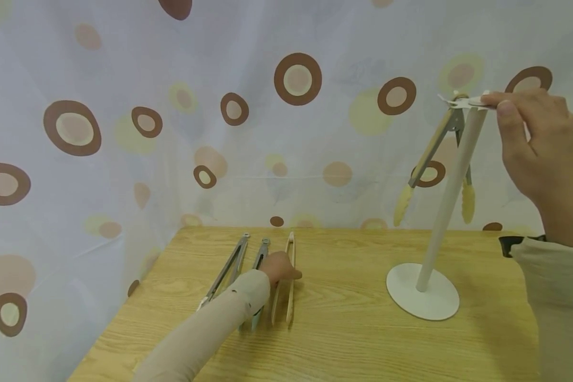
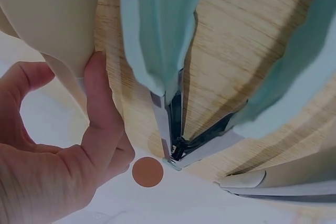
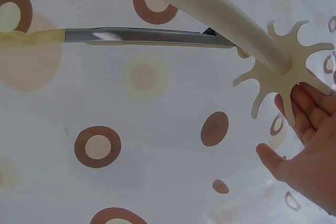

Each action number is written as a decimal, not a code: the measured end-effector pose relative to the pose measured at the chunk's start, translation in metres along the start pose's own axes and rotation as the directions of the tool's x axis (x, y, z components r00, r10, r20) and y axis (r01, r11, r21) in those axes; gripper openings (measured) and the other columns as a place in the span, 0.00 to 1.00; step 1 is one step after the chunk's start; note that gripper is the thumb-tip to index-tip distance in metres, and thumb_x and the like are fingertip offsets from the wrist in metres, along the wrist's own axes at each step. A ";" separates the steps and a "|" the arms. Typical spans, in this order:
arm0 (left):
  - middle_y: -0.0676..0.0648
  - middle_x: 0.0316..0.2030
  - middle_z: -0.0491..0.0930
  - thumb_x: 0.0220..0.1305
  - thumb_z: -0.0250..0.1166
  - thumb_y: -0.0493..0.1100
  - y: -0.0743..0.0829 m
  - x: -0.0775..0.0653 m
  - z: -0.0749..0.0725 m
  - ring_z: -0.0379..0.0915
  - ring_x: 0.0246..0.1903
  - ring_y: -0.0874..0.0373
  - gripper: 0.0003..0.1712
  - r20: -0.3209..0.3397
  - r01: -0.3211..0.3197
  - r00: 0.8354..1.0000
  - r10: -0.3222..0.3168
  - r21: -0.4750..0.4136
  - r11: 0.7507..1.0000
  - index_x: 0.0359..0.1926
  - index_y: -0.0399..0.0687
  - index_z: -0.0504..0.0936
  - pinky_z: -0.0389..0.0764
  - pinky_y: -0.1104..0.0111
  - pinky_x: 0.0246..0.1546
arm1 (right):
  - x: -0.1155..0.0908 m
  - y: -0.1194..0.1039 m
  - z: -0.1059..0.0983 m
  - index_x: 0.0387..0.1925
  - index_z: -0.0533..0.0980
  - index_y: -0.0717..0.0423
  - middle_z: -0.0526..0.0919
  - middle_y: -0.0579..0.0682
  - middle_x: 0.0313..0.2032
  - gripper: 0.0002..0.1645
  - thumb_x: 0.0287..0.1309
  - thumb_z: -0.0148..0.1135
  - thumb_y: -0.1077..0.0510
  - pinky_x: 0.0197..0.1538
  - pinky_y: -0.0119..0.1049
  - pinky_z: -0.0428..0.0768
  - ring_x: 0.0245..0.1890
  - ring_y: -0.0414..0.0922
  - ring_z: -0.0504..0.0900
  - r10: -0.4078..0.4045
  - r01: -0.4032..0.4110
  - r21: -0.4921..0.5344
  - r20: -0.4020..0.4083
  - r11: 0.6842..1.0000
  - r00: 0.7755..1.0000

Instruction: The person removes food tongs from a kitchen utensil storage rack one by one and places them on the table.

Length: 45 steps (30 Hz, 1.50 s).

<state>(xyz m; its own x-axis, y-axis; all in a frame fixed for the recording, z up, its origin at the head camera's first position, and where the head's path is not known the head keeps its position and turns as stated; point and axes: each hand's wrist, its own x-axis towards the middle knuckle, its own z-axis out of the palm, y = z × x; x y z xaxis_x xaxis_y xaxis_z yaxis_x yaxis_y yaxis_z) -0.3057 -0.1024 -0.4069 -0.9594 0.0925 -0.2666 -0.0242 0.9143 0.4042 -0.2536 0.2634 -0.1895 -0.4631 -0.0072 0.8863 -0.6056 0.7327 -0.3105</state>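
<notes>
Three pairs of tongs lie side by side on the wooden table (image 1: 353, 339): steel tongs (image 1: 226, 270), teal-tipped tongs (image 1: 261, 253) and beige tongs (image 1: 290, 276). My left hand (image 1: 286, 273) lies over the beige tongs. In the left wrist view its thumb (image 2: 102, 108) and curled fingers pinch one beige arm (image 2: 52, 19) beside the teal tips (image 2: 163, 30). A white stand (image 1: 451, 185) leans up from a round base (image 1: 422, 297). Yellow-tipped tongs (image 1: 430, 154) hang from its star-shaped top disc (image 3: 283, 72). The straight fingers of my right hand (image 1: 498, 103) touch that disc, thumb apart.
A spotted curtain (image 1: 172, 132) hangs close behind the table and along its left side. A small black object (image 1: 511, 245) sits at the table's right edge by my right sleeve. Bare wood lies between the tongs and the stand base.
</notes>
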 end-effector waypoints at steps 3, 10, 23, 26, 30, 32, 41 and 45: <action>0.43 0.26 0.80 0.59 0.68 0.49 0.001 0.002 0.001 0.77 0.20 0.51 0.19 0.007 0.011 1.000 -0.011 0.020 1.000 0.34 0.34 0.82 0.76 0.65 0.22 | 0.000 0.001 0.000 0.54 0.77 0.61 0.62 0.11 0.44 0.24 0.74 0.40 0.52 0.61 0.46 0.50 0.54 0.35 0.61 0.013 -0.013 0.000 0.005 1.000 1.000; 0.40 0.35 0.82 0.58 0.69 0.50 0.003 0.006 0.005 0.79 0.28 0.51 0.20 -0.011 -0.002 1.000 0.003 0.092 0.996 0.35 0.33 0.83 0.81 0.60 0.34 | 0.000 0.001 0.000 0.53 0.77 0.62 0.63 0.12 0.44 0.23 0.74 0.40 0.53 0.60 0.46 0.52 0.52 0.30 0.61 -0.010 0.010 -0.002 -0.013 1.000 1.000; 0.39 0.44 0.82 0.64 0.64 0.52 0.009 0.001 0.002 0.78 0.45 0.45 0.20 0.026 -0.042 0.999 0.038 0.230 0.972 0.32 0.37 0.85 0.78 0.56 0.46 | -0.001 0.002 -0.001 0.55 0.76 0.61 0.63 0.15 0.47 0.24 0.74 0.39 0.53 0.61 0.46 0.50 0.55 0.51 0.63 0.020 -0.020 -0.005 0.011 1.000 1.000; 0.39 0.50 0.80 0.66 0.61 0.52 0.014 -0.002 0.001 0.73 0.55 0.43 0.20 0.019 -0.044 0.999 0.041 0.273 0.961 0.34 0.39 0.86 0.72 0.54 0.56 | -0.001 0.001 -0.001 0.55 0.76 0.61 0.68 0.22 0.51 0.24 0.75 0.39 0.53 0.61 0.47 0.50 0.56 0.53 0.63 0.031 -0.031 -0.007 0.018 0.999 0.999; 0.34 0.56 0.74 0.68 0.58 0.54 0.025 -0.004 -0.002 0.67 0.59 0.40 0.25 -0.021 -0.025 0.999 0.033 0.319 0.947 0.44 0.34 0.84 0.71 0.53 0.57 | 0.000 0.000 -0.001 0.56 0.76 0.62 0.71 0.34 0.54 0.24 0.75 0.39 0.53 0.61 0.48 0.50 0.56 0.56 0.62 0.027 -0.027 -0.012 0.020 1.000 0.999; 0.31 0.55 0.72 0.68 0.58 0.55 0.030 -0.003 -0.002 0.67 0.57 0.39 0.27 -0.051 -0.023 0.998 0.041 0.317 0.948 0.47 0.32 0.82 0.74 0.53 0.53 | 0.000 0.000 -0.001 0.55 0.76 0.61 0.69 0.27 0.52 0.24 0.75 0.40 0.53 0.60 0.47 0.50 0.56 0.54 0.63 0.020 -0.020 -0.009 0.013 1.000 1.000; 0.33 0.54 0.72 0.71 0.55 0.48 0.054 0.008 0.000 0.69 0.54 0.41 0.23 -0.135 -0.216 0.965 0.224 0.072 0.974 0.52 0.29 0.74 0.75 0.55 0.49 | 0.000 0.005 0.000 0.53 0.78 0.63 0.65 0.15 0.47 0.23 0.74 0.42 0.53 0.58 0.40 0.54 0.52 0.29 0.61 -0.048 0.048 -0.003 -0.035 0.999 0.998; 0.38 0.50 0.75 0.72 0.53 0.45 0.065 0.014 0.001 0.74 0.44 0.48 0.19 -0.159 -0.339 0.936 0.315 -0.156 0.928 0.52 0.32 0.74 0.77 0.61 0.44 | 0.001 0.007 0.002 0.52 0.78 0.64 0.66 0.16 0.47 0.22 0.74 0.43 0.54 0.58 0.36 0.55 0.50 0.21 0.58 -0.070 0.070 0.008 -0.042 0.998 0.997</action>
<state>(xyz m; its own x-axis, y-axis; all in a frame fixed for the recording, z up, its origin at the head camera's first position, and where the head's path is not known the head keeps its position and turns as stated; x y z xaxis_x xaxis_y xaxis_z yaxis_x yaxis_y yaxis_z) -0.3209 -0.0414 -0.3850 -0.9498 0.3123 0.0167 0.2591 0.7557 0.6016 -0.2590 0.2672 -0.1915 -0.3924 -0.0297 0.9193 -0.6418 0.7248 -0.2505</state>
